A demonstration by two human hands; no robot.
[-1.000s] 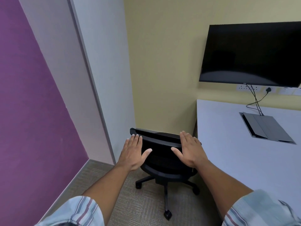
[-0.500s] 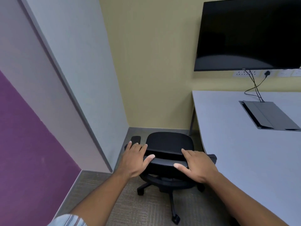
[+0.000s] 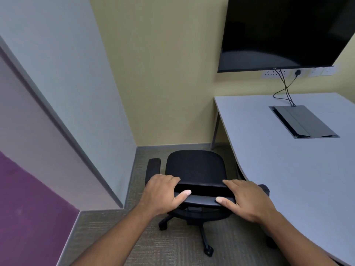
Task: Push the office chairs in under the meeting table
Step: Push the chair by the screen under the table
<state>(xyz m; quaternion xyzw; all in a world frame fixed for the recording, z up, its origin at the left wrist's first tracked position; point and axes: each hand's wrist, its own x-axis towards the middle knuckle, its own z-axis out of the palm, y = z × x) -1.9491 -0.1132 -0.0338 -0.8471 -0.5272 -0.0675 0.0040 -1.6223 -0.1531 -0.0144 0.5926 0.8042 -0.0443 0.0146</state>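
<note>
The black office chair (image 3: 195, 169) stands on the carpet (image 3: 107, 237) in the corner of the room, just left of the grey meeting table (image 3: 288, 169), with its seat out in the open and not under the tabletop; its back faces us and its wheeled base (image 3: 203, 233) shows below. We have both hands on the top edge of the chair's back: our left hand (image 3: 163, 192) is closed over the left end, fingers curled over the front and the thumb pressed flat along the rear rim, and our right hand (image 3: 247, 198) grips the right end the same way. The left armrest (image 3: 153, 167) sticks out beside the left hand. On the table lies a grey cable box (image 3: 303, 121) with cables (image 3: 284, 87) running up to wall sockets (image 3: 274, 73) under a dark screen (image 3: 284, 31) on the yellow wall (image 3: 163, 73)
</note>
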